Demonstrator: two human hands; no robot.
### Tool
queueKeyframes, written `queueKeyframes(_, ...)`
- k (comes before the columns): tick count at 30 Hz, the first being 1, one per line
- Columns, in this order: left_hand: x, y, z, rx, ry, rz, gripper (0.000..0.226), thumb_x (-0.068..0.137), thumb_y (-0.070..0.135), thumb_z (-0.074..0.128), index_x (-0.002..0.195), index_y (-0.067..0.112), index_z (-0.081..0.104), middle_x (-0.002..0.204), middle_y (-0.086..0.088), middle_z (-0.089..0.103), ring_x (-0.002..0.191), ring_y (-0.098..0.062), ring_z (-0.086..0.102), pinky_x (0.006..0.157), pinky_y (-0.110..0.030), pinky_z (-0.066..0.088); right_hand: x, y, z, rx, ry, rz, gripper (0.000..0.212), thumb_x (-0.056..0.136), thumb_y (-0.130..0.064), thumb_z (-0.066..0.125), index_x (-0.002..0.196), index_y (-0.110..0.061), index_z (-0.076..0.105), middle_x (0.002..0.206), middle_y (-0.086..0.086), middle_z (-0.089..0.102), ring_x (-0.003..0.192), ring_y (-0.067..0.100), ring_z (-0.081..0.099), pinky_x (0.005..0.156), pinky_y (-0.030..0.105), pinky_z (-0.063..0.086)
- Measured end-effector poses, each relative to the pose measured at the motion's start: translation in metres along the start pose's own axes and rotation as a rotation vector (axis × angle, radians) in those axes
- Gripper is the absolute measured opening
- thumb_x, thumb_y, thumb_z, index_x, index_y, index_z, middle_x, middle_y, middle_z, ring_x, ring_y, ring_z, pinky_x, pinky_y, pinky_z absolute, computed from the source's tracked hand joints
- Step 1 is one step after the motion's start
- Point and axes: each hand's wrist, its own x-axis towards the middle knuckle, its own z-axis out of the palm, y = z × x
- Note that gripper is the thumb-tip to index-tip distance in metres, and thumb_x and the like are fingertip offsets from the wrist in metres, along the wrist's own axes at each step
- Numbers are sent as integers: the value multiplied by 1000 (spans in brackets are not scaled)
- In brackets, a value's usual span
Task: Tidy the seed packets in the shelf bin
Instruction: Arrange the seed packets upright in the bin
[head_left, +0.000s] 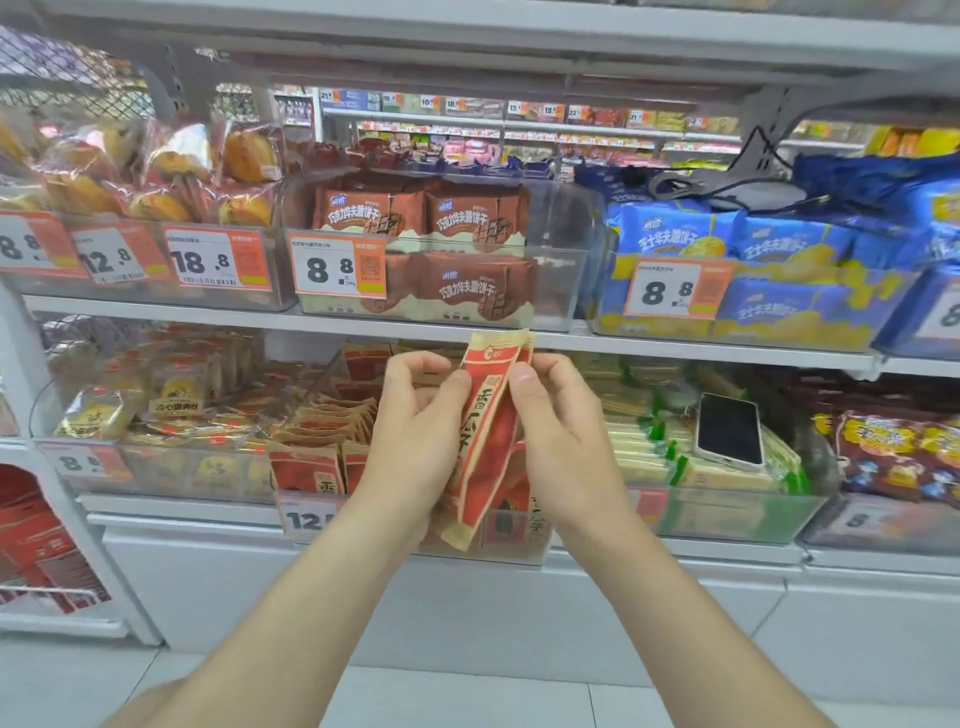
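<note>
A flat, crinkled seed packet, glossy red on the face with kraft-brown sealed edges, is held nearly upright, its top leaning right, in front of the clear plastic shelf bin on the lower shelf. The left hand pinches the packet's left edge, its fingers curled round it. The right hand grips the right edge with thumb and bent fingers. The packet's lower end hangs in front of the bin's front wall.

Inside the bin, more red-and-brown packets stand packed in uneven rows, some tilted. In the next bin to the right, a smooth, dark-screened phone lies on stacked green-and-white packs. On the white metal shelf above, transparent bins hold brown wafer packs and blue wafer packs, each fronted by an orange-and-white price card marked 8.8.
</note>
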Motion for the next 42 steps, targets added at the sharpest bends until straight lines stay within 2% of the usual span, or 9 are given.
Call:
queueKeyframes(5, -6, 0, 3, 4, -122, 47, 16, 108, 35, 62, 113, 21, 66, 95, -2, 74, 81, -10, 73, 74, -33, 56, -4, 5, -2, -120, -42, -5, 27, 102, -54, 49, 106, -31, 62, 87, -7, 73, 82, 14, 69, 80, 51, 59)
queueKeyframes(10, -11, -3, 0, 20, -217, 87, 27, 103, 47, 68, 117, 24, 65, 112, 0, 76, 103, -16, 75, 86, -36, 61, -5, 2, -1, -310, -45, -144, 18, 113, -35, 46, 104, -26, 60, 94, -17, 71, 88, 7, 67, 80, 45, 55)
queueKeyframes(16, -7, -3, -4, -88, -239, 12, 22, 111, 29, 54, 117, 9, 60, 98, -10, 71, 91, -21, 66, 81, -42, 53, 2, 5, 13, -106, -7, -52, 24, 104, -25, 57, 80, -23, 61, 72, -11, 62, 71, 11, 55, 71, 41, 47)
queueKeyframes(23, -2, 0, -15, -198, -272, -78, 19, 110, 20, 54, 94, 12, 61, 76, -2, 62, 69, -13, 60, 61, -27, 52, 5, -1, 13, 0, -95, 63, 23, 110, -16, 57, 92, -4, 65, 67, -6, 67, 63, 6, 65, 65, 23, 51)
queueKeyframes(27, 2, 2, -20, -262, -203, -93, 18, 109, 25, 54, 110, 10, 63, 93, -10, 67, 87, -25, 64, 82, -44, 50, 2, -3, 12, -127, -165, 79, 11, 100, -22, 72, 102, -11, 68, 88, -5, 72, 78, 8, 67, 74, 29, 57)
queueKeyframes(32, 8, 9, -30, -409, -142, -105, 30, 112, 37, 54, 129, 14, 65, 113, -7, 59, 103, -31, 57, 97, -56, 46, -1, -3, 0, -183, -439, 206, 36, 95, -34, 80, 123, -42, 59, 114, -6, 77, 104, 11, 75, 85, 31, 60)
queueKeyframes(36, 6, 11, -37, -268, -237, -15, 20, 107, 29, 62, 116, 12, 64, 96, -7, 71, 86, -18, 67, 82, -39, 54, 1, -1, 0, -122, -280, 93, 28, 98, -39, 76, 121, -31, 62, 111, -2, 80, 99, 14, 77, 87, 37, 62)
queueKeyframes(39, 1, 9, -40, -30, -281, 20, 20, 97, 21, 77, 115, 12, 75, 114, -10, 79, 106, -21, 77, 91, -42, 64, 7, 1, -5, -140, -96, 41, 27, 101, -44, 69, 104, -19, 62, 93, 3, 80, 79, 14, 73, 69, 33, 57)
queueKeyframes(42, -8, 7, -40, 57, -328, 19, 25, 94, 16, 82, 119, 15, 78, 108, -8, 83, 106, -25, 80, 91, -40, 66, 11, 8, -10, -304, -78, -58, 25, 107, -44, 60, 96, -23, 66, 83, -3, 75, 67, 8, 66, 61, 26, 50)
